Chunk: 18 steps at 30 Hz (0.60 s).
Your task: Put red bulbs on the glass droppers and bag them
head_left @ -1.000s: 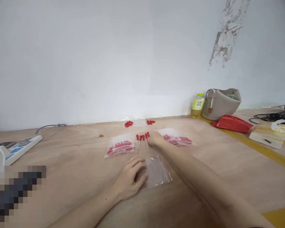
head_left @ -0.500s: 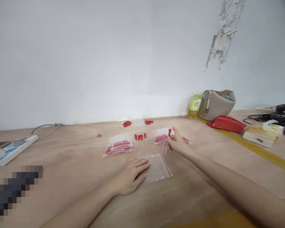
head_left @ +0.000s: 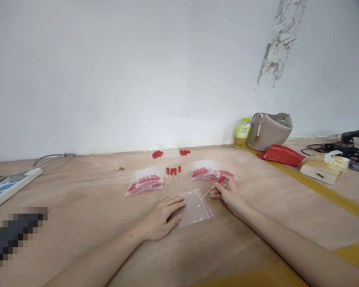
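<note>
My left hand (head_left: 164, 215) lies flat, fingers stretched out, on the left part of a clear zip bag (head_left: 193, 211) on the table. In a pinch, my right hand (head_left: 227, 193) holds a dropper (head_left: 221, 179) with a red rubber bulb. Its thin clear tube slants down and left, with the tip beside the bag's zip edge; whether it touches the bag I cannot tell. Several more red-bulbed droppers (head_left: 171, 171) lie in a row beyond the bag. Filled zip bags of red-bulbed droppers lie on the left (head_left: 146, 181) and on the right (head_left: 203, 171).
Loose red bulbs (head_left: 157, 154) lie on plastic by the wall. At the right stand a bottle (head_left: 241, 133) and a grey bag (head_left: 269, 131), near a red pouch (head_left: 283, 155), a tissue pack (head_left: 324, 167) and black cables (head_left: 326, 148). A power strip (head_left: 18, 185) is at the left.
My right hand has come down and nearer with the dropper, which has tipped from upright to slanting toward the bag's zip edge. My left hand keeps its place on the bag.
</note>
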Each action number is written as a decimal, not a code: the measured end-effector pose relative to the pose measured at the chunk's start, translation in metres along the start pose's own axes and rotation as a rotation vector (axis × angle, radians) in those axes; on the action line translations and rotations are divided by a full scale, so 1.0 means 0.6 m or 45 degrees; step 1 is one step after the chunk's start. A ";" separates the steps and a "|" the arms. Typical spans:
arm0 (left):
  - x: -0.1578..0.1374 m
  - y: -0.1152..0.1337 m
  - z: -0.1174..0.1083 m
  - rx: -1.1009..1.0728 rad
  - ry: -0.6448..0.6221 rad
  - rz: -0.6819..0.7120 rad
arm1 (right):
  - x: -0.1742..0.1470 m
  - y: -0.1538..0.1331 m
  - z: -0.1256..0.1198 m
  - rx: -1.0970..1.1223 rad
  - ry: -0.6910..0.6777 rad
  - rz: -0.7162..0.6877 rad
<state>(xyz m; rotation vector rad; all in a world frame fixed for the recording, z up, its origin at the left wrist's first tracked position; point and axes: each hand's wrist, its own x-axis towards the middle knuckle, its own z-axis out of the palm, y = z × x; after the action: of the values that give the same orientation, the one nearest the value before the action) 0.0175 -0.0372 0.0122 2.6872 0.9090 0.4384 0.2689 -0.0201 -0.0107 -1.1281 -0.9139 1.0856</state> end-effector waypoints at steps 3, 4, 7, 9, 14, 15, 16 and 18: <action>0.000 0.001 -0.001 -0.011 -0.009 -0.004 | -0.006 -0.001 -0.005 0.074 -0.050 0.051; 0.000 0.003 -0.002 -0.016 -0.013 -0.008 | -0.008 -0.002 -0.006 0.087 -0.072 0.078; -0.001 0.006 -0.005 -0.036 -0.014 -0.033 | -0.010 -0.010 -0.015 0.074 -0.152 0.168; -0.002 0.008 -0.007 -0.048 -0.007 -0.046 | -0.010 -0.019 -0.024 0.002 -0.271 0.237; -0.002 0.006 -0.007 -0.049 -0.006 -0.031 | -0.007 -0.042 -0.054 -0.465 -0.693 0.288; -0.002 0.005 -0.006 -0.045 -0.006 -0.027 | -0.007 -0.044 -0.057 -0.566 -0.742 0.245; -0.002 0.004 -0.006 -0.042 -0.008 -0.023 | -0.006 -0.046 -0.059 -0.652 -0.769 0.180; -0.001 0.003 -0.004 -0.031 -0.020 -0.017 | -0.007 -0.047 -0.056 -0.752 -0.765 0.022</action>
<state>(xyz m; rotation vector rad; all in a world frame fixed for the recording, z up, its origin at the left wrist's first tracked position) 0.0172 -0.0386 0.0152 2.6574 0.9107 0.4223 0.3054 -0.0338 0.0097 -1.2983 -1.7841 1.2318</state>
